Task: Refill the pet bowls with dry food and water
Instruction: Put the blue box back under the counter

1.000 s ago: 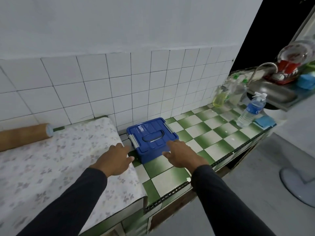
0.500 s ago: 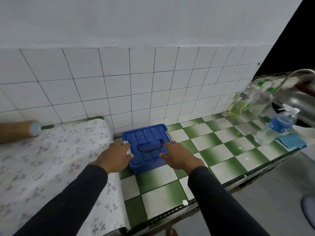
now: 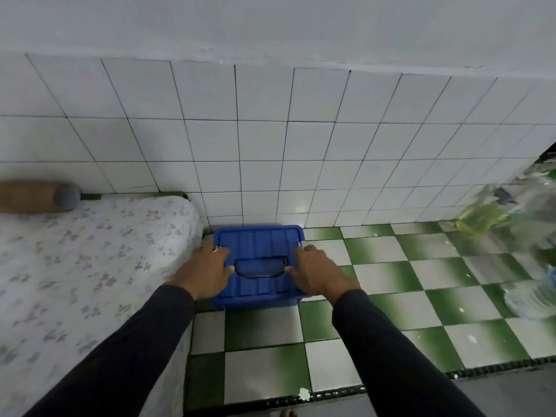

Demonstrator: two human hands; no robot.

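Observation:
A blue lidded plastic box with a recessed handle sits on the green-and-white checkered counter against the tiled wall. My left hand grips the box's left side, fingers curled over the lid edge at the latch. My right hand grips the right side the same way, thumb lying on the lid by the handle. At the right edge, blurred, a clear water bottle with a blue label stands on the counter. No pet bowls are in view.
A floral cloth covers the raised surface left of the box, with a brown roll lying at the wall. A blurred bottle of yellow liquid stands at the far right. The counter's front edge runs along the bottom.
Both hands have moved forward from the box's near corners onto its sides and taken hold of it. The view has swung left, pushing the bottles toward the right edge.

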